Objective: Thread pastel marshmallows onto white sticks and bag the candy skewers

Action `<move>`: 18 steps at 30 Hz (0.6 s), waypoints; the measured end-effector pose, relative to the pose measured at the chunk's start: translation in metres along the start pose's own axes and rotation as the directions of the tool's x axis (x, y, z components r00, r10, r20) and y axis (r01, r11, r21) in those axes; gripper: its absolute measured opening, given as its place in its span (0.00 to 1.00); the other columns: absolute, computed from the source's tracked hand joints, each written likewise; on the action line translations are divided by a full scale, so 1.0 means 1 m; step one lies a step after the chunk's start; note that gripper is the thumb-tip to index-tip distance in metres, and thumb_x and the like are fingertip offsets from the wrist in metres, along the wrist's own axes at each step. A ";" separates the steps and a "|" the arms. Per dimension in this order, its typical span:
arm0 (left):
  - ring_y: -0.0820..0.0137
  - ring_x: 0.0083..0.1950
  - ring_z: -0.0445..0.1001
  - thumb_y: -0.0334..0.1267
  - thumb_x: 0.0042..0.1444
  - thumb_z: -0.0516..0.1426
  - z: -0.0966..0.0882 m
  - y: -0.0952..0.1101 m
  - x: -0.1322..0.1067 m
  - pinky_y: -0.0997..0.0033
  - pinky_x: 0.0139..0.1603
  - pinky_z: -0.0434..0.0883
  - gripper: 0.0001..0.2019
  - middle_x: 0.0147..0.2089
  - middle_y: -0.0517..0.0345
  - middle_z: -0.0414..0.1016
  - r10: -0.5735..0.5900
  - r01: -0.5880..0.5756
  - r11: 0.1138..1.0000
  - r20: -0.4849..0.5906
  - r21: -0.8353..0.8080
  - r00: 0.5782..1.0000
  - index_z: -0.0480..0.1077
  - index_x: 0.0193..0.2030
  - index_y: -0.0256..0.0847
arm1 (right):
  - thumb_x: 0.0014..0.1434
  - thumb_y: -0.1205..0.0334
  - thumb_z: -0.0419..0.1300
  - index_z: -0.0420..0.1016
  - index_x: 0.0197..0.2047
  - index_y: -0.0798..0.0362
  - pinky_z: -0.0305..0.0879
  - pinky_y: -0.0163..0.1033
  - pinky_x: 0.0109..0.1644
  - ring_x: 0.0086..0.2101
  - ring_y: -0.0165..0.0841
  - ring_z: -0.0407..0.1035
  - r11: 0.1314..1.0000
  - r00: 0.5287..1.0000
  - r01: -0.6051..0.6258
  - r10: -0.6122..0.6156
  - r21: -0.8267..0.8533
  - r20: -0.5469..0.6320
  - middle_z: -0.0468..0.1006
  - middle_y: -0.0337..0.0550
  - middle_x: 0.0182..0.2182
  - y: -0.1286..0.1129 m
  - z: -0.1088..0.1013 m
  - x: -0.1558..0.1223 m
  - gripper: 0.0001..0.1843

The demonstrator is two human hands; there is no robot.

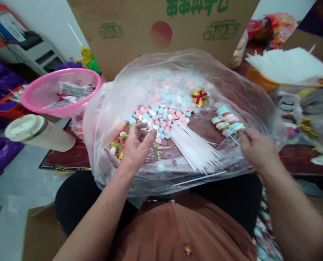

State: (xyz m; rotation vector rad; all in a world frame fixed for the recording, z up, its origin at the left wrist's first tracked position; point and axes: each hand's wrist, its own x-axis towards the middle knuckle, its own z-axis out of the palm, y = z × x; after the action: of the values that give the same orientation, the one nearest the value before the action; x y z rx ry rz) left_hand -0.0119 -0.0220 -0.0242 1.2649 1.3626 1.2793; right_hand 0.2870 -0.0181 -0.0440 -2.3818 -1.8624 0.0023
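The left hand [137, 148] is held half open, its fingers curled and the thumb apart, over the near edge of a pile of pastel candies [164, 119]; whether a candy is gripped cannot be told. From that hand, the pile is spread toward one o'clock, gummy rings [117, 143] are found at nine, and a fan of white sticks [195, 148] at three.

The right hand [255, 146] is closed to a pinch at the lower-right end of some stacked candies [228, 121], which lie at its ten o'clock in pink, white and blue. A white stick end is seen just beside the fingertips, but whether it is held by them cannot be made out. A single stick [199, 178] is laid at eight o'clock from this hand.

The far part of the pile is blurred by clear plastic film [104, 105], and the gummy rings are partly covered by the film and the left hand. Beyond, at twelve o'clock, the cardboard box [134, 40] is cut off at its top. At ten, the contents of the pink basket [28, 101] are hard to identify.
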 end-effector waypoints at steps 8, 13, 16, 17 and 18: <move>0.66 0.37 0.70 0.37 0.52 0.56 -0.013 -0.017 -0.036 0.68 0.38 0.67 0.07 0.35 0.53 0.72 -0.005 -0.352 0.653 0.468 0.671 0.884 0.72 0.36 0.38 | 0.53 0.70 0.56 0.73 0.28 0.53 0.52 0.38 0.35 0.31 0.33 0.60 0.532 0.532 0.847 -0.846 0.015 -0.022 0.71 0.44 0.27 -0.036 -0.004 -0.063 0.06; 0.69 0.34 0.70 0.39 0.53 0.55 -0.034 -0.017 -0.032 0.70 0.36 0.66 0.07 0.33 0.56 0.73 -0.034 -0.329 0.626 0.446 0.707 0.894 0.72 0.35 0.39 | 0.54 0.72 0.56 0.71 0.28 0.54 0.53 0.41 0.35 0.29 0.35 0.59 0.368 0.368 0.930 -0.930 -0.020 -0.014 0.69 0.43 0.26 -0.045 0.032 -0.093 0.06; 0.69 0.33 0.71 0.39 0.55 0.54 -0.055 -0.015 -0.031 0.71 0.36 0.66 0.08 0.31 0.57 0.73 -0.058 -0.267 0.642 0.393 0.719 0.918 0.72 0.34 0.39 | 0.58 0.72 0.50 0.71 0.32 0.54 0.56 0.40 0.35 0.30 0.34 0.61 0.360 0.378 0.919 -0.920 0.162 -0.099 0.69 0.43 0.26 -0.027 0.029 -0.076 0.10; 0.69 0.34 0.71 0.38 0.55 0.53 -0.061 -0.015 -0.032 0.70 0.37 0.66 0.08 0.32 0.56 0.73 -0.049 -0.258 0.637 0.372 0.727 0.927 0.72 0.34 0.39 | 0.59 0.71 0.49 0.71 0.33 0.54 0.57 0.38 0.35 0.30 0.34 0.62 0.391 0.434 0.883 -0.890 0.260 -0.136 0.70 0.44 0.28 -0.025 0.025 -0.069 0.10; 0.68 0.36 0.71 0.38 0.55 0.53 -0.066 -0.015 -0.032 0.70 0.38 0.67 0.08 0.33 0.55 0.73 -0.036 -0.257 0.623 0.356 0.739 0.934 0.72 0.34 0.39 | 0.60 0.70 0.48 0.70 0.35 0.54 0.58 0.37 0.36 0.31 0.33 0.63 0.438 0.512 0.830 -0.844 0.345 -0.160 0.70 0.44 0.29 -0.024 0.021 -0.062 0.10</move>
State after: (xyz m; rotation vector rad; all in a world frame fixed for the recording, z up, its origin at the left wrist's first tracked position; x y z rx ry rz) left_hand -0.0751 -0.0615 -0.0334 2.0817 1.6516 0.4386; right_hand 0.2468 -0.0708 -0.0671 -0.9872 -2.5572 0.2928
